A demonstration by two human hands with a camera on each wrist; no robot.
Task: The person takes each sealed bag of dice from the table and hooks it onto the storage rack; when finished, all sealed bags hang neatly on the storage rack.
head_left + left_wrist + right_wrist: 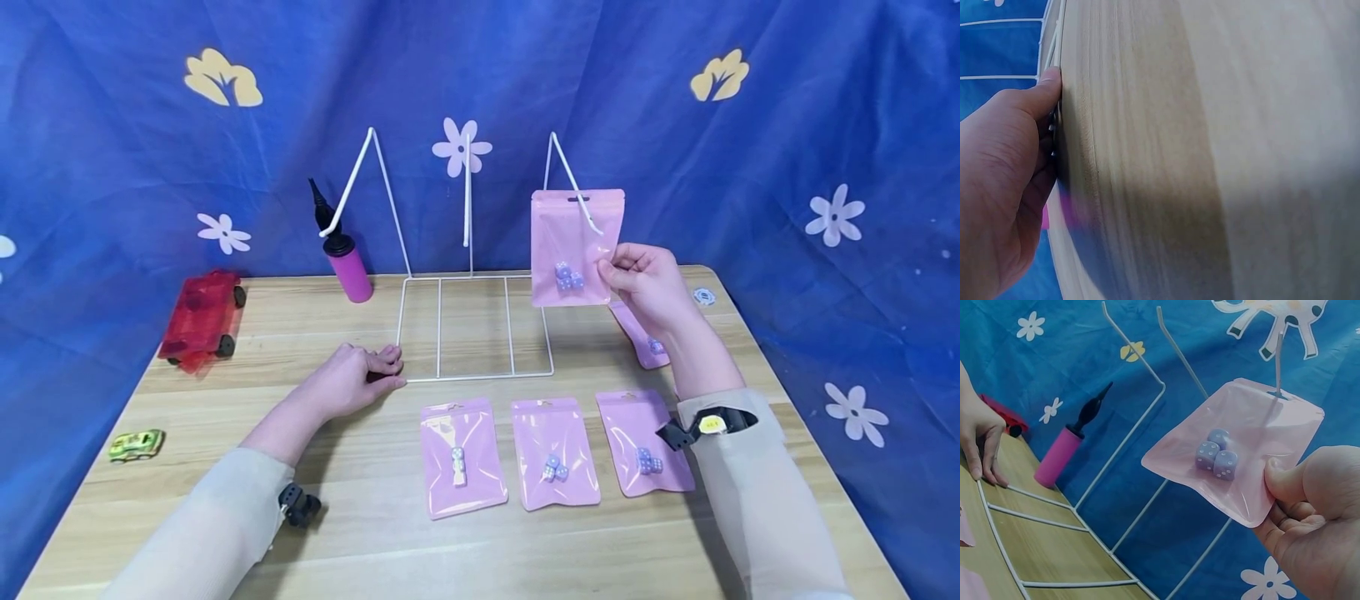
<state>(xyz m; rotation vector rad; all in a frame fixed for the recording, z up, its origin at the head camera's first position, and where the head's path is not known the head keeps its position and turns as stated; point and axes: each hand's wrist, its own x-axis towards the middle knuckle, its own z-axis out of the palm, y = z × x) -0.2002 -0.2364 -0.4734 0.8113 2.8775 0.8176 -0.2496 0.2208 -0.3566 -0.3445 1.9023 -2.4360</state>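
A white wire display rack [476, 379] with three raised prongs stands on the table. At its front left corner my left hand [352, 379] holds the base wire between thumb and fingers; in the left wrist view the thumb [1044, 94] lies along the wire. My right hand [645, 283] pinches the lower right edge of a pink zip bag [555, 237] with lilac dice [1216, 456] inside. The rack's right prong [1279, 359] passes through the bag's hang hole. Three more pink bags, one of them this bag [461, 425], lie in a row before the rack.
Another pink bag [637, 337] lies partly behind my right forearm. A pink and black hand pump [351, 271] stands left of the rack. Farther left are a red toy car [198, 312] and a small green car [137, 445]. A chip [703, 296] lies at the back right.
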